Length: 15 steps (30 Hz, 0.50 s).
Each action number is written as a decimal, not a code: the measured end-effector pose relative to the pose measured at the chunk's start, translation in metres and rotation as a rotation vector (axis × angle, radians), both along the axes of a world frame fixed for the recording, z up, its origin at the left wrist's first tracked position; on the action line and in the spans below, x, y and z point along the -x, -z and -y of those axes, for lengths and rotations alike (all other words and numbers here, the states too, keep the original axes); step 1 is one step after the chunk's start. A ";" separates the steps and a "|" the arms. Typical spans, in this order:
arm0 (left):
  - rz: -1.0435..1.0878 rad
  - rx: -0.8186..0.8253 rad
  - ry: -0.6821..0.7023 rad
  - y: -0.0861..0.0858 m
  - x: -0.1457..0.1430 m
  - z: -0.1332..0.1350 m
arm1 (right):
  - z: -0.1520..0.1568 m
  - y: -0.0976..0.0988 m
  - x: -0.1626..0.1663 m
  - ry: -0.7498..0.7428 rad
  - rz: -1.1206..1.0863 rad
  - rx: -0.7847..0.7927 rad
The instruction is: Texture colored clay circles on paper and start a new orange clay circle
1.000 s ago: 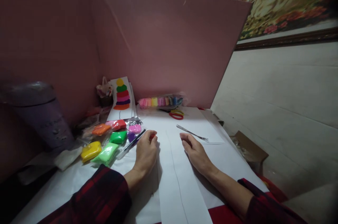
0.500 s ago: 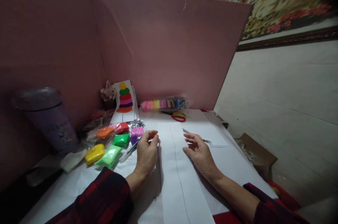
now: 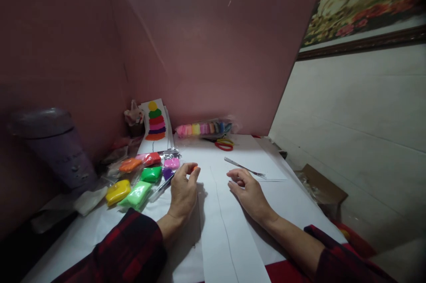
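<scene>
My left hand (image 3: 184, 189) is raised over the left edge of a white paper strip (image 3: 219, 234), its fingers closed on a small piece of orange clay (image 3: 195, 168). Only a bit of that clay shows between thumb and fingertips. A thin wavy line runs lengthwise down the strip. Right of the line hovers my right hand (image 3: 251, 196), fingers curved, a gap between thumb and forefinger, nothing seen in it. Beyond it lies a slim metal tool (image 3: 242, 166) with a forked end. Beside my left hand are a pen (image 3: 162, 189) and a purple clay packet (image 3: 167, 173).
Bagged clay in yellow (image 3: 118, 193), light green (image 3: 136, 195), green (image 3: 151, 174) and orange (image 3: 130, 165) lies at left. A purple tumbler (image 3: 61, 154) stands beyond. At the back are scissors (image 3: 224, 144), a multicoloured clay pack (image 3: 204, 129) and a card with a coloured tower (image 3: 156, 121).
My right hand has shifted slightly left and its thumb and fingers have drawn a little closer together. My left hand keeps hold of the orange clay. The view has moved slightly.
</scene>
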<state>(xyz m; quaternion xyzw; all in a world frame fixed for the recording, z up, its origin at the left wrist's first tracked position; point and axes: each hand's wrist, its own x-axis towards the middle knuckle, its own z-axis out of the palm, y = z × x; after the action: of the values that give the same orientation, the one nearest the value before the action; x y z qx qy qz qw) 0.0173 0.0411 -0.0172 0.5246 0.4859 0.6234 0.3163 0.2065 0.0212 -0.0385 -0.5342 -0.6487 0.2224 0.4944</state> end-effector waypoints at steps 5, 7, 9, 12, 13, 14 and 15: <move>0.046 -0.002 0.113 0.000 -0.003 0.001 | 0.006 -0.005 0.002 0.036 -0.018 -0.099; 0.082 0.009 0.143 -0.001 -0.005 0.001 | 0.010 -0.010 0.003 0.017 -0.011 -0.118; 0.124 0.019 0.165 -0.002 -0.007 0.002 | 0.013 -0.016 0.006 -0.009 0.006 -0.152; 0.186 0.037 0.205 -0.004 -0.009 0.003 | 0.010 -0.028 0.015 -0.036 0.063 -0.286; 0.203 0.043 0.227 -0.004 -0.009 0.004 | 0.008 -0.033 0.020 -0.052 0.084 -0.325; 0.219 0.048 0.253 -0.004 -0.010 0.005 | 0.005 -0.037 0.025 -0.092 0.110 -0.350; 0.235 0.053 0.280 -0.005 -0.010 0.005 | 0.002 -0.041 0.030 -0.151 0.144 -0.364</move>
<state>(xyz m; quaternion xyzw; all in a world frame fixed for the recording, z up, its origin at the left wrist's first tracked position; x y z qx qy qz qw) 0.0273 0.0359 -0.0126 0.5021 0.3841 0.6173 0.4683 0.1761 0.0194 0.0030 -0.4003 -0.7501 0.0991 0.5169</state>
